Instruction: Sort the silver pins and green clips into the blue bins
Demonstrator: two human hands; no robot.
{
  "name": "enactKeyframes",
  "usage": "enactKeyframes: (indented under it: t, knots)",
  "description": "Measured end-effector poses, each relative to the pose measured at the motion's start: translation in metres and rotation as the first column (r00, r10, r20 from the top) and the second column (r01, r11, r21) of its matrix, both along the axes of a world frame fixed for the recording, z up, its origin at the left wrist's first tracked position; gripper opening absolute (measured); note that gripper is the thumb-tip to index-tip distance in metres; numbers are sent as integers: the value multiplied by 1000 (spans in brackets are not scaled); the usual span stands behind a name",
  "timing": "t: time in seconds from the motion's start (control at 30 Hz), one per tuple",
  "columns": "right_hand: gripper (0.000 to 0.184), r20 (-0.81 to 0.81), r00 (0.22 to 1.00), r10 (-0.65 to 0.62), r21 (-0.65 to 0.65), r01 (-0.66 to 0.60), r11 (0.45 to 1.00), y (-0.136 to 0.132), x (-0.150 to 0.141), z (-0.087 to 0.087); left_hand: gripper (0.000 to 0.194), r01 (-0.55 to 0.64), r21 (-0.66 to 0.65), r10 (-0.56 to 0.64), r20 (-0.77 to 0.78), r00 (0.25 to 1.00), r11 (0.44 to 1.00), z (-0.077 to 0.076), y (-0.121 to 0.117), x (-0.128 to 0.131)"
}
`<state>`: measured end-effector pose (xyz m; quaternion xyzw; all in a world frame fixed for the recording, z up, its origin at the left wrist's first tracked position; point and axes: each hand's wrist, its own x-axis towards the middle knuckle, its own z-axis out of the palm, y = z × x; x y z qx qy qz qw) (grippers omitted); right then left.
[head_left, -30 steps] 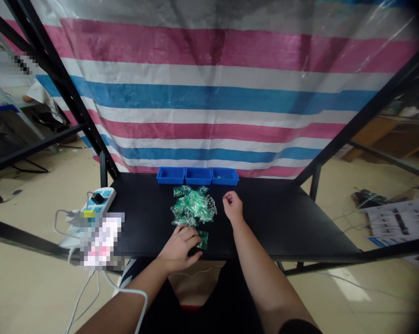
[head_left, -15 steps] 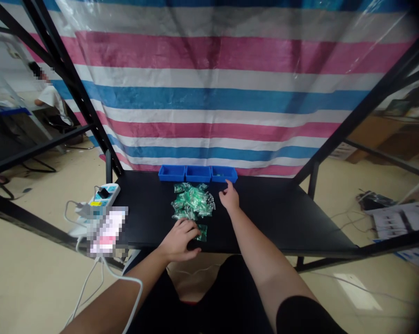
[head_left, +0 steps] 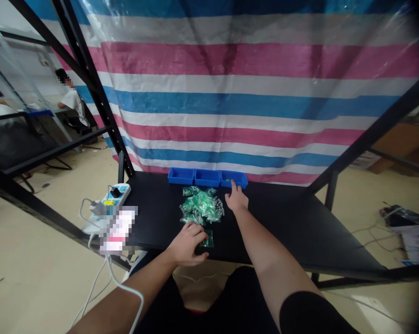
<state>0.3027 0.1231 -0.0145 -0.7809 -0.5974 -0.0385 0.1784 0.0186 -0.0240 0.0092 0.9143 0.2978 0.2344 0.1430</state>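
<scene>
A heap of clear-green plastic packets point(head_left: 203, 206) with small pale parts lies on the black table. One small green packet point(head_left: 208, 239) lies by itself in front of the heap. Beside this packet rests my left hand point(head_left: 188, 245), palm down, thumb apart from the bent fingers; its fingertips are close to or on the packet's edge. My right hand point(head_left: 237, 200) is right of the heap, index finger stretched toward the front wall of the right blue bin point(head_left: 240, 183), other fingers curled. Nothing shows in it. A few small pieces lie inside that bin.
A middle blue bin point(head_left: 208, 178) and a left blue bin point(head_left: 181, 176) stand in the same row. On the left are a power strip point(head_left: 120, 197), a blurred-out phone-like object point(head_left: 120, 229) and white cables. A striped sheet point(head_left: 212, 102) hangs behind. A person point(head_left: 73, 102) sits far left.
The camera view has shifted, so the scene sits further right. My right index fingertip has come up against the right bin's front wall in view. My left hand stays by the single packet.
</scene>
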Motion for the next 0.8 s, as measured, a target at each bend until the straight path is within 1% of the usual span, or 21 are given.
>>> enactKeyframes:
  t: [0.13,0.3,0.6,0.7,0.8]
  knots:
    - [68,-12,1000,-5,7,5,1000,-1,0,3,42,-9,2,9,-1,1000,1000,-1,0,0]
    - [67,7,1000,-11,11,11,1000,-4,-1,4,39,-6,-15,6,-19,1000,1000,1,-1,0]
    - [71,6,1000,-8,48,7,999,-2,2,-3,39,-14,2,14,-23,1000,1000,0,0,0]
    - [71,-8,1000,2,64,-2,998,-1,3,-5,44,-17,0,17,-22,1000,1000,0,0,0]
    - [71,-67,998,9,116,-1,993,0,5,-9,50,-7,8,8,-25,1000,1000,-1,0,-1]
